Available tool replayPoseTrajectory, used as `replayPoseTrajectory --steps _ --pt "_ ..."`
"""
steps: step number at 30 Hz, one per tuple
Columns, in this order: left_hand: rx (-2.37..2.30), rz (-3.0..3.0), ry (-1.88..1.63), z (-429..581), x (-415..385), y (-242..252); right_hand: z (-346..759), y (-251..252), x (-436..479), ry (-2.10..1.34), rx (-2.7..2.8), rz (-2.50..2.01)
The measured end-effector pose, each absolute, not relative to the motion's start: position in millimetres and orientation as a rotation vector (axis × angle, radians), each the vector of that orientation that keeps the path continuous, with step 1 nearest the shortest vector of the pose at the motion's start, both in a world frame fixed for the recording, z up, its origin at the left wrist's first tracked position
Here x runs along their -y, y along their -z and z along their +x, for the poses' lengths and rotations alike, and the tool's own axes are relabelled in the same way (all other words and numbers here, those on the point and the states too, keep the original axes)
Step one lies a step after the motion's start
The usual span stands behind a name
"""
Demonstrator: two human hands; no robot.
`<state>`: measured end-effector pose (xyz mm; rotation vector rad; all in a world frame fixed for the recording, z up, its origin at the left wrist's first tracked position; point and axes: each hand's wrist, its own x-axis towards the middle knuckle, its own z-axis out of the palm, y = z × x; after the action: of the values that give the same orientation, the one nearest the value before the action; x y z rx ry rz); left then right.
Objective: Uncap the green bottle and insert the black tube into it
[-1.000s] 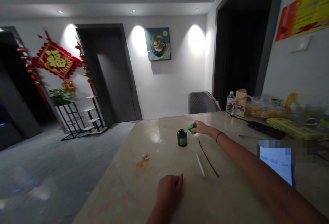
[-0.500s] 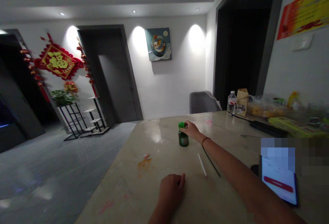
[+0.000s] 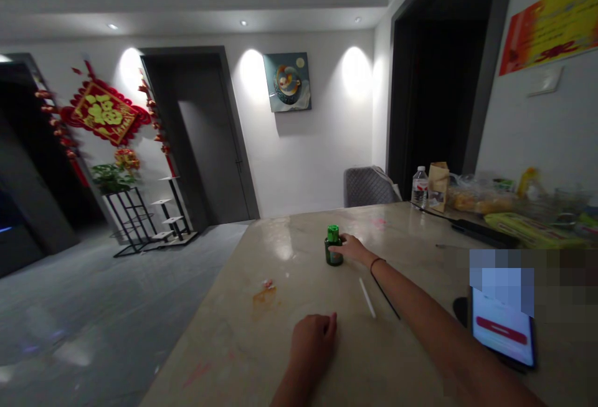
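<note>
A small dark green bottle (image 3: 333, 256) with a bright green cap (image 3: 332, 232) stands upright on the pale table (image 3: 289, 251). My right hand (image 3: 351, 247) is around the bottle's body from the right, thumb across the front; the fingers behind are partly hidden. The cap is uncovered above the hand. Nearer to me, my left hand (image 3: 314, 338) rests on the tabletop with its fingers curled in and nothing visible in it. A thin white stick (image 3: 367, 298) and a thin black stick (image 3: 387, 296) lie to the right, the black one beside my right forearm.
On the right lie a lit phone (image 3: 502, 332), a long black object (image 3: 486, 234) and a yellow-green packet (image 3: 527, 229). A water bottle (image 3: 419, 187) and a paper bag (image 3: 438, 186) stand at the back right. An orange stain (image 3: 265, 298) marks the left side. A grey chair (image 3: 369, 187) is beyond.
My right hand has moved from the bottle's cap down to its body. The bottle stays in about the same spot, and my left hand has hardly moved.
</note>
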<state>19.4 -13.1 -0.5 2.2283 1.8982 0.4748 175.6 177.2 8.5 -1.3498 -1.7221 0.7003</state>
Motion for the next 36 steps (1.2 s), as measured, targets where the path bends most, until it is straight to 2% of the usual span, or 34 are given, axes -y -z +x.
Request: replayPoseTrajectory --steps 7,15,25,32,36 --pt "-1.861 2.179 -0.584 16 13 -1 177 -8 -156 -0.796 1.812 -1.245" --pt "-1.832 1.884 -1.185 6 0 17 182 -16 -90 -1.104 1.93 -0.993" --pt "-1.461 1.888 -1.054 16 9 9 183 -32 -52 -1.399 1.995 -0.742" --pt "-1.488 1.76 -1.022 17 12 7 189 -54 -46 -1.713 1.453 -0.568" --pt "-1.521 1.744 -1.019 17 11 8 191 -68 -37 -1.828 1.42 -0.516"
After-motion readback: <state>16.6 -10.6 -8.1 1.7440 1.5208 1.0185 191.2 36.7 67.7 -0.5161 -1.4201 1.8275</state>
